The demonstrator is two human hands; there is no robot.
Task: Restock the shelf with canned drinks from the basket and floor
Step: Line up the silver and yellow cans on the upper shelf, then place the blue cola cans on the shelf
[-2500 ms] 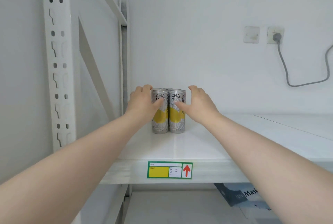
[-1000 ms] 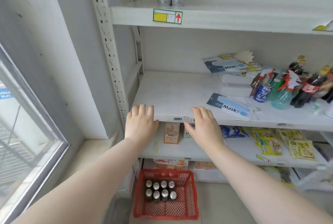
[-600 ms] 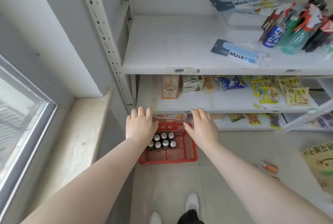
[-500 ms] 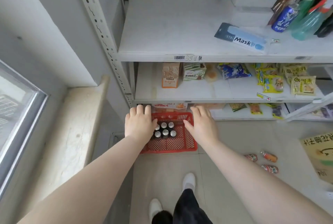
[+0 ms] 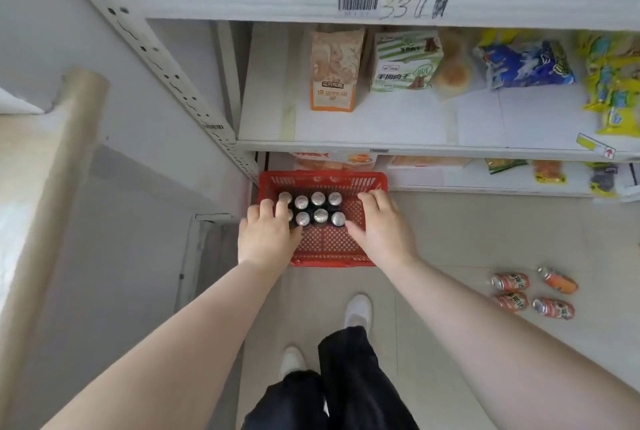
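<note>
left hand (image 5: 268,237): arm stretched down, palm down, fingers straight and slightly apart, holding nothing; can't tell if it touches the cans.
right hand (image 5: 382,227): same pose, fingers spread, thumb out, gripping nothing.
cans (image 5: 319,207): upright, two rows, under the left fingertips and just left of the right thumb, in the red basket (image 5: 329,246).
floor cans (image 5: 510,282): four orange, lying well right of the right fingers; print blurred.
writing: barcode label (image 5: 357,7) far beyond the fingertips, handwritten "33" beside it, rest illegible.

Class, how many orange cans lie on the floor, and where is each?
4, all on their sides right of the red basket: far-left can, far-right can, near-left can, near-right can. More could lie outside the frame.
</note>
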